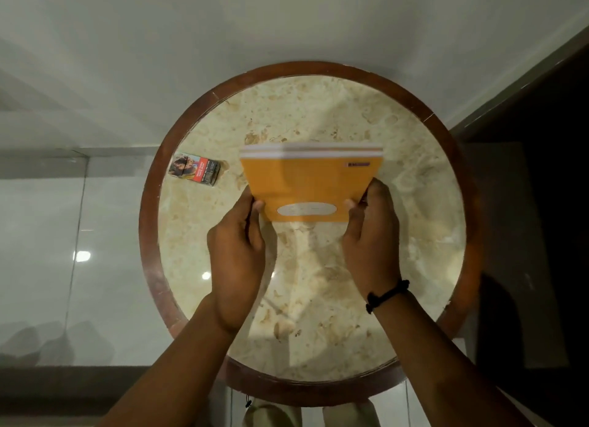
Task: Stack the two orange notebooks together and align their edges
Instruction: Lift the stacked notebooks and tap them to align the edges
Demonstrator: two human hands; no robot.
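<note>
Two orange notebooks (pixel 310 184) are held together as one stack, tilted up above the round marble table (pixel 318 114). Their white page edges show along the far top side, slightly stepped. A white oval label sits near the stack's lower edge. My left hand (pixel 237 251) grips the stack's left side, thumb on the cover. My right hand (pixel 371 238) grips its right side near the lower corner. A black cord bracelet circles my right wrist.
A small printed cigarette pack (pixel 195 169) lies on the table to the left of the notebooks. The table has a dark wooden rim (pixel 149 235). Glossy pale floor tiles surround it, and dark furniture stands at the right.
</note>
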